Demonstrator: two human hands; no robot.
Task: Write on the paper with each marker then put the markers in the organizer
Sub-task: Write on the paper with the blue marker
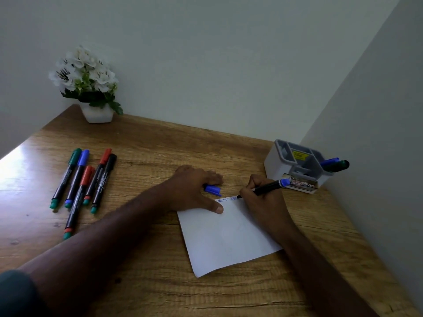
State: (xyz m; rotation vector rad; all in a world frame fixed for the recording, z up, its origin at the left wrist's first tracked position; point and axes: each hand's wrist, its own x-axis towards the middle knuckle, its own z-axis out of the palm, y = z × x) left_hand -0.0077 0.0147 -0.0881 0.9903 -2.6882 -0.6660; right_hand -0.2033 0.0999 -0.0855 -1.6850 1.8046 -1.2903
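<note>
A: Organizer (273,160) contents?
B: Far right on the surface (146,143); two capped markers (334,164), blue and green, lean out of its right compartment.
A: Hands?
B: Right hand (263,197) grips a blue marker (267,186), tip on the paper (229,239). Left hand (194,188) flat, thumb on the paper, cap (212,189) under its fingers.
A: Others?
B: Five markers (80,181) lie far left.
</note>
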